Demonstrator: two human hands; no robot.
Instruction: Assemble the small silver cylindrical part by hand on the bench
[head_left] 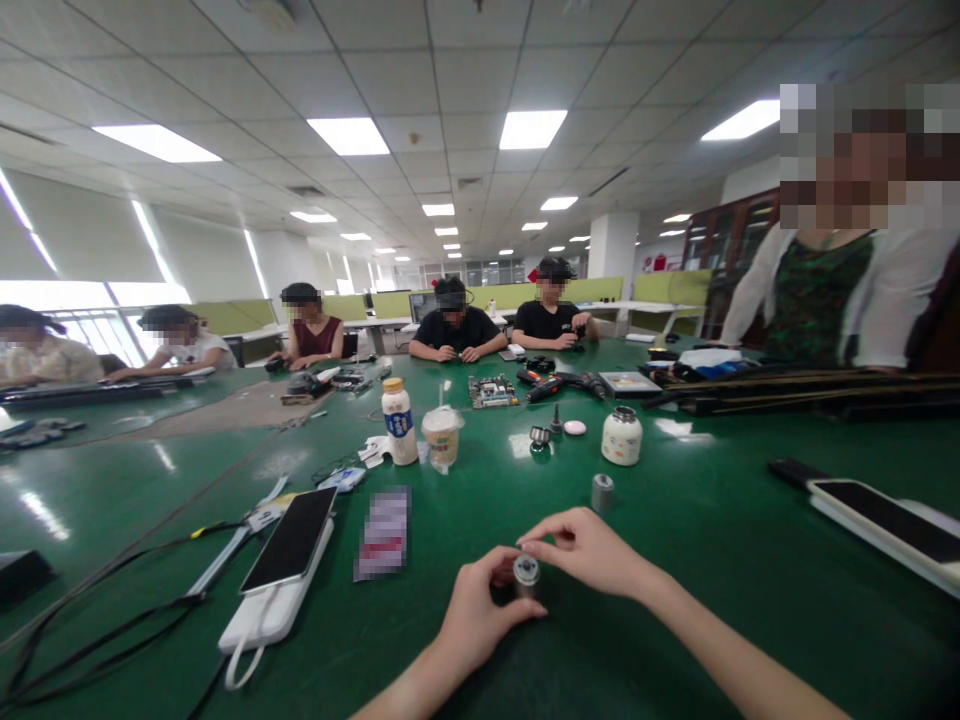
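Observation:
Both my hands meet low in the middle of the view over the green table [675, 560]. My left hand [472, 615] is curled around a small silver metal cylinder [526, 572], holding it upright just above the table. My right hand [585, 548] reaches in from the right and pinches the cylinder's top with thumb and fingertips. A second small grey metal cylinder [601, 492] stands on the table just beyond my right hand.
A phone lies on a white power bank [277, 590] with cables at the left. A milk bottle [398, 420], a lidded cup [442, 436], a white jar [622, 436], a circuit board [492, 390] and drills [559, 385] lie farther back. Another phone [885, 515] lies right. Several people sit around; one stands at right.

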